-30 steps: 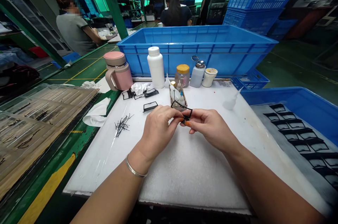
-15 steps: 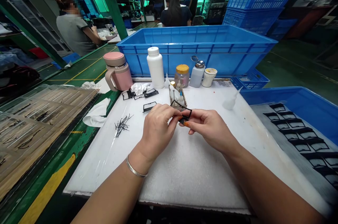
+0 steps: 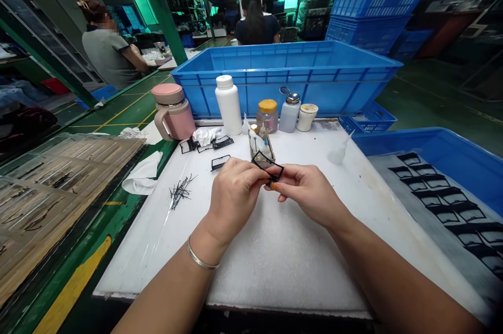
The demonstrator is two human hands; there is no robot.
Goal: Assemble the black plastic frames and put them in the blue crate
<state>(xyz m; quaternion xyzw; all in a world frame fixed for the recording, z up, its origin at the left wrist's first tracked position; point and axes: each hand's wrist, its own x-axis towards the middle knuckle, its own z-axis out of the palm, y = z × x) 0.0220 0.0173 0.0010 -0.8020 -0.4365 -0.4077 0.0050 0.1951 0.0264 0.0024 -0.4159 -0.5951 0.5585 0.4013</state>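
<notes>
— Cloth (image 3: 142, 175) at the far left, beside the white foam pad (image 3: 283, 271)?
— Yes, and on the pad, just right of it, lies a loose pile of thin black strips (image 3: 181, 192).
— Left hand (image 3: 233, 200)?
— Fingers (image 3: 251, 172) curled closed, pinching a black rectangular frame (image 3: 268, 160). A silver bangle (image 3: 201, 259) sits on that wrist.
— Where's the frame?
— Between both hands, raised over a small clear holder (image 3: 261, 148) of dropper bottles.
— Right hand (image 3: 310, 192)?
— Thumb and fingers closed on the frame's lower corner.
— Further right?
— Blue crate (image 3: 444, 148) with rows of black frames (image 3: 444, 197).
</notes>
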